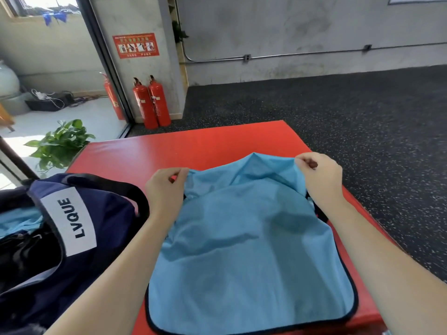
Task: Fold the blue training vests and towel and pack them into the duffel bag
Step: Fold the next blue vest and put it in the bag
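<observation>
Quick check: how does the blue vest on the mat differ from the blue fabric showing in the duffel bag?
The blue vest lies spread on the red mat; the blue fabric sits bunched inside the open duffel bag.
The vest is pinched at its far edge by the left hand and right hand; the fabric in the bag is untouched.
The vest shows dark trim; the fabric's edge is hidden.
Both are light blue.

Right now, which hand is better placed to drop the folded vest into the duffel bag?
Probably the left hand: it grips the vest on the side next to the open duffel bag. The right hand holds the far corner.
</observation>
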Motion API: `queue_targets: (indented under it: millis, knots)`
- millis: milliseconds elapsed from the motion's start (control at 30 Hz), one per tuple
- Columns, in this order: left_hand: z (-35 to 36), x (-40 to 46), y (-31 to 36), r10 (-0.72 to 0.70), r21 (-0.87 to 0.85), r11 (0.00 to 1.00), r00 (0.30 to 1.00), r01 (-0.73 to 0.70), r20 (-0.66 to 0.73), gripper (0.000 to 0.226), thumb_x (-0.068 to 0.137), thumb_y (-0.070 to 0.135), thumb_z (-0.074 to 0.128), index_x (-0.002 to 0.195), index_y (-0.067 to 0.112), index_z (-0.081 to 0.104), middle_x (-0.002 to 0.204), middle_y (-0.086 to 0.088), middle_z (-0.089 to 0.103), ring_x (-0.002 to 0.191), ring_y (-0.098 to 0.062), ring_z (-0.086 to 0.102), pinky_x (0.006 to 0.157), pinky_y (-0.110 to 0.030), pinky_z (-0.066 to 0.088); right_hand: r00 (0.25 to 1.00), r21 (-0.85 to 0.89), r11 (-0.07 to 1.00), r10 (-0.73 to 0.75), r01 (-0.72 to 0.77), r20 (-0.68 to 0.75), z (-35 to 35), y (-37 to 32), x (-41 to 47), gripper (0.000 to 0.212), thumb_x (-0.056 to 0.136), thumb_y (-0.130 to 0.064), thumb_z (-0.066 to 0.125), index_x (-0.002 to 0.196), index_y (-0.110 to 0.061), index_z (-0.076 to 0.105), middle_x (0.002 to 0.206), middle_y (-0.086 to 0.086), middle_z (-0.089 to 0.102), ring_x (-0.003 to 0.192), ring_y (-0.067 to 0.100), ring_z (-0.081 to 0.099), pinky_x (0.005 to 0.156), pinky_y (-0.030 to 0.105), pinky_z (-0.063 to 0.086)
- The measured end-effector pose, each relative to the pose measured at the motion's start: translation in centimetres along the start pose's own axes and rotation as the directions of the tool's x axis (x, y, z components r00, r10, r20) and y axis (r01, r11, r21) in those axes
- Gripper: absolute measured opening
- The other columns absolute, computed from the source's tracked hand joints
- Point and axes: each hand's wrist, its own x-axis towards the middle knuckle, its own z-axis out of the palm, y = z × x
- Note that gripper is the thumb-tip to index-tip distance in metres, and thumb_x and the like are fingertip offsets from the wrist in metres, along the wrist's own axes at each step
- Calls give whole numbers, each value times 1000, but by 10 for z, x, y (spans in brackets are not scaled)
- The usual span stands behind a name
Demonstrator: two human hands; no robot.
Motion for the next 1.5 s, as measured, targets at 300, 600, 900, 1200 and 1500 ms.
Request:
queue_targets:
  millis: [300, 600, 900, 1200, 1500]
  knots:
    - [-54, -47, 3, 208, 73, 975, 978, -209, 20, 16, 96, 21, 64, 81, 26, 65, 86, 13, 61, 79, -3, 52, 73, -13, 35, 967, -1, 991, -134, 137, 217, -61, -1, -54, 14, 89, -16, 74, 85, -29, 73, 93, -14, 68, 91, 6, 59, 81, 18, 42]
    - [-80, -81, -37, 17, 435, 869, 892, -237, 451, 9, 88, 36, 67, 81, 39, 72, 84, 23, 61, 91, -12, 60, 86, -45, 52, 823, -320, 928, 28, 190, 568, -83, 19, -90, 14, 86, -33, 77, 73, -33, 72, 81, -13, 68, 80, 4, 61, 70, 20, 43]
    - [-60, -75, -19, 174, 259, 931, 937, -256, 303, 12, 92, 28, 65, 100, 30, 73, 98, 14, 63, 91, -12, 58, 88, -39, 48, 881, -237, 952, -63, 194, 468, -44, -8, -80, 16, 94, -34, 67, 82, -25, 72, 87, -14, 67, 89, 10, 61, 78, 29, 43]
    - [-20, -41, -11, 161, 120, 972, 945, -202, 286, 19, 97, 15, 60, 110, 20, 73, 107, 10, 69, 98, -5, 56, 88, -19, 38, 887, -263, 943, -66, 206, 457, 3, -6, -41, 11, 94, -31, 64, 89, -26, 73, 92, -11, 68, 93, 16, 61, 86, 42, 50]
    - [10, 2, -35, -65, 115, 993, 909, 19, 411, 24, 95, 23, 65, 119, 27, 69, 108, 8, 68, 103, -12, 61, 96, -29, 46, 852, -362, 932, 168, 27, 496, 27, 33, -4, 32, 93, -39, 68, 122, -26, 64, 121, -3, 66, 116, 21, 60, 103, 48, 47]
